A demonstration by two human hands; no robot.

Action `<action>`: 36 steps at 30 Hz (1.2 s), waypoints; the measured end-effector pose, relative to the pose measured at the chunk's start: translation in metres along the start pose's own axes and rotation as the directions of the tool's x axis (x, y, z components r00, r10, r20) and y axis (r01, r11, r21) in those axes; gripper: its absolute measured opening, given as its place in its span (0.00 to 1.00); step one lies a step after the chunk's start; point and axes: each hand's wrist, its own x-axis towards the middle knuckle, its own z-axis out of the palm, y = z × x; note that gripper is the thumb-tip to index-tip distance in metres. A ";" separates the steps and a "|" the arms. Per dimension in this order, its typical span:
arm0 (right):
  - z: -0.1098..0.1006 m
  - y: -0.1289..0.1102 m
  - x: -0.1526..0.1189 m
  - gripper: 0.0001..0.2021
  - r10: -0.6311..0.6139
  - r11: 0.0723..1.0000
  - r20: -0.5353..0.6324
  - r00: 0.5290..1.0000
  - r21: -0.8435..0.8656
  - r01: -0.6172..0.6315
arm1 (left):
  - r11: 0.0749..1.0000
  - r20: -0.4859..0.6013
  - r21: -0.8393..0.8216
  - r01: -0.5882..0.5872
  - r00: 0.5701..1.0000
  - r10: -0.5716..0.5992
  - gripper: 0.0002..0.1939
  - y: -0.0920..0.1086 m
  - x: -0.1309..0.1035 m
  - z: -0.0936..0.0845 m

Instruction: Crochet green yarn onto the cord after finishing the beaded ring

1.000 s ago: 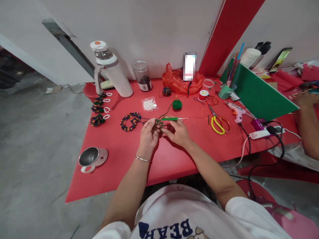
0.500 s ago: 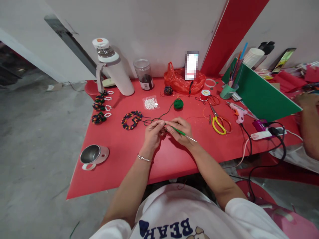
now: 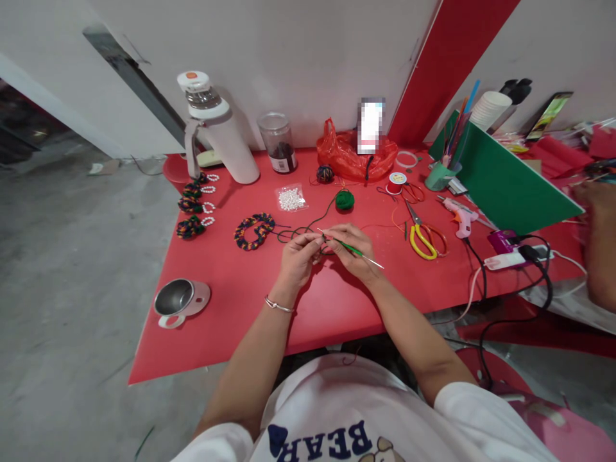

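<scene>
Green yarn (image 3: 312, 225) trails across a red table (image 3: 312, 314) from a ball (image 3: 344, 200) set in from the far edge, looping down to a worker's two hands above the middle, nearer the front edge. The left hand (image 3: 299, 260), a bangle (image 3: 278, 304) at its wrist, pinches the yarn between thumb and forefinger, its other fingers curled beneath. The right hand (image 3: 353, 247) grips a green-handled hook (image 3: 347, 246) between thumb and fingers, one metal end pointing at the left fingertips, the other reaching past the wrist. The stitches between the hands are too small to make out. A multicoloured braided loop (image 3: 251, 231) lies just left of the hands, and a packet of white beads (image 3: 291, 198) sits between it and the far edge. Yarn bundles (image 3: 190, 227) line the left edge toward the far corner; a mug (image 3: 183, 299) stands nearer the front-left corner. Yellow-handled scissors (image 3: 423, 247) rest toward the right.
</scene>
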 end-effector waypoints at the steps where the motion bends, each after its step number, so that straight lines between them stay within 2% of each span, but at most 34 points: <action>1: 0.000 0.001 0.000 0.15 0.012 0.999 0.003 1.000 0.042 -0.012 | 1.000 0.004 0.002 -0.003 1.000 0.003 0.19 0.000 0.000 0.000; 4: 0.001 0.005 0.002 0.16 0.085 0.985 0.000 0.996 0.153 -0.084 | 1.000 0.018 0.011 -0.010 1.000 0.009 0.21 -0.002 0.000 -0.001; 7: 0.004 0.010 0.001 0.19 0.216 0.951 0.043 0.975 0.215 -0.220 | 0.999 0.008 0.038 -0.026 1.000 0.025 0.20 -0.003 0.000 -0.001; 12: 0.010 0.011 -0.001 0.26 0.437 0.835 0.098 0.894 0.326 -0.444 | 0.957 0.033 0.213 -0.196 0.981 0.194 0.16 -0.004 -0.001 -0.001; 16: 0.010 0.007 -0.002 0.31 0.530 0.758 0.147 0.835 0.360 -0.544 | 0.953 0.033 0.209 -0.221 0.975 0.219 0.18 -0.007 -0.001 0.002; 18: 0.010 0.006 -0.002 0.33 0.527 0.757 0.173 0.832 0.351 -0.552 | 0.968 0.003 0.137 -0.208 0.978 0.210 0.20 -0.009 -0.001 0.004; 20: 0.010 0.005 -0.002 0.31 0.479 0.799 0.167 0.862 0.324 -0.507 | 0.977 0.010 0.107 -0.185 0.983 0.185 0.21 -0.010 -0.001 0.004; 23: 0.010 0.005 -0.002 0.28 0.386 0.868 0.131 0.913 0.283 -0.407 | 0.972 0.059 0.182 -0.148 0.988 0.140 0.17 -0.009 -0.002 0.004; 25: 0.009 0.005 -0.002 0.26 0.358 0.891 0.095 0.929 0.263 -0.370 | 0.968 0.051 0.206 -0.142 0.990 0.134 0.14 -0.009 -0.001 0.004; 27: 0.007 0.006 -0.001 0.25 0.338 0.909 0.059 0.939 0.238 -0.342 | 0.984 0.030 0.135 -0.114 0.993 0.111 0.14 -0.008 -0.001 0.004; 30: 0.003 0.006 0.001 0.23 0.302 0.931 0.023 0.953 0.208 -0.300 | 0.999 0.057 -0.048 0.015 0.998 -0.012 0.18 -0.007 -0.001 0.003; 33: 0.002 0.006 0.001 0.26 0.342 0.913 0.043 0.939 0.223 -0.343 | 0.986 0.087 -0.102 0.135 0.988 -0.127 0.20 -0.004 -0.001 0.002; 36: 0.003 0.005 0.000 0.31 0.484 0.821 0.135 0.865 0.271 -0.502 | 0.985 0.096 -0.059 0.161 0.983 -0.155 0.20 -0.002 -0.002 0.002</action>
